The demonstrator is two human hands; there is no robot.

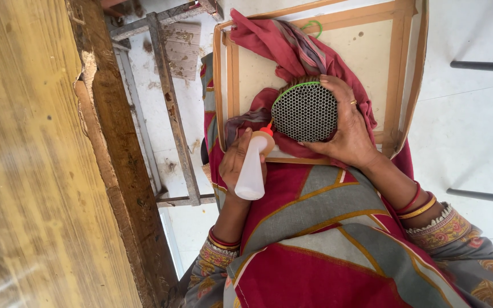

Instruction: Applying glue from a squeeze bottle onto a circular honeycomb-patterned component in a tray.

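Gluing work over a shallow wooden tray [397,68]

The right hand [346,128] is gripping a round honeycomb mesh disc [304,112] over the tray's near edge, fingers curling around its rim; the left hand [236,162] is clasping a white squeeze bottle [254,166], its red nozzle touching the disc's edge.

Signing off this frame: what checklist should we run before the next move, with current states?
1. Left hand grip on white squeeze bottle: ok, fingers wrapped round it.
2. Red nozzle aimed at honeycomb disc edge: ok.
3. Nozzle touching disc: cannot tell.
4. Right hand steadying disc: ok, holds its rim.
5. Disc backed by red cloth over wooden tray: ok.
6. Bottle fill level: cannot tell.
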